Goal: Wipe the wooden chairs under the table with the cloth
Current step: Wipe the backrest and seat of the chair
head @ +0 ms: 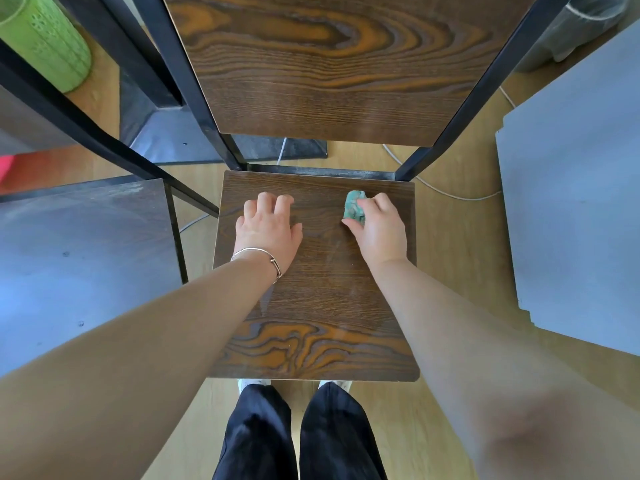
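Note:
A wooden chair stands right in front of me, its dark grained seat [322, 299] below and its wooden backrest [329, 64] rising between black metal posts. My right hand [379, 230] presses a small green cloth [354, 206] onto the far right part of the seat, fingers closed over it. My left hand [268, 228] rests flat on the far left part of the seat, fingers spread, a thin bracelet on the wrist. Faint dusty streaks show on the seat between my arms.
A second dark seat [86, 244] sits close on the left. A grey board [581, 202] lies on the floor at the right. A green cylinder [45, 39] stands far left. A white cable [450, 194] runs across the wooden floor behind the chair. My legs are below the seat's near edge.

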Action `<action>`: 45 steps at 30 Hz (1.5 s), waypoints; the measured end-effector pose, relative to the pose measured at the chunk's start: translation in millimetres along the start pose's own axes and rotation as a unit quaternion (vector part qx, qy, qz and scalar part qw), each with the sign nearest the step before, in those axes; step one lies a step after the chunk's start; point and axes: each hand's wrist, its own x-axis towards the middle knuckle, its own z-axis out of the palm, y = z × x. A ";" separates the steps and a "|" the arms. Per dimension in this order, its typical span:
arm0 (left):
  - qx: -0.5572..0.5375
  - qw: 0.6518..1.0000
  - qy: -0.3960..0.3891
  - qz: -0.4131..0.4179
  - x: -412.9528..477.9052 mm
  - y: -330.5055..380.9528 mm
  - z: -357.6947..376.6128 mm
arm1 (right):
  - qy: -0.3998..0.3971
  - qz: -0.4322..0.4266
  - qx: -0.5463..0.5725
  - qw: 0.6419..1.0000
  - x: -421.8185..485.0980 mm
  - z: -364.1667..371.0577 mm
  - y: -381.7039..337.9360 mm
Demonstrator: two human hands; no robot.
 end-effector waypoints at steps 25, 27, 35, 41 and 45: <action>0.030 0.999 -0.001 0.024 38.8 23.7 12.1 | 0.014 -0.024 -0.013 1.000 63.8 -31.9 32.3; 0.032 0.999 -0.005 0.026 40.7 26.7 12.3 | 0.012 -0.021 -0.008 1.000 63.7 -30.6 32.7; 0.033 0.999 -0.007 0.025 51.9 30.2 14.1 | -0.019 -0.055 -0.010 0.998 69.2 -27.3 25.1; 0.044 0.999 -0.006 0.024 60.8 28.6 16.8 | -0.088 -0.038 -0.029 0.995 82.1 -26.1 22.2; 0.044 0.999 -0.005 0.029 65.0 29.3 18.2 | -0.088 -0.026 -0.025 0.996 84.4 -22.9 22.9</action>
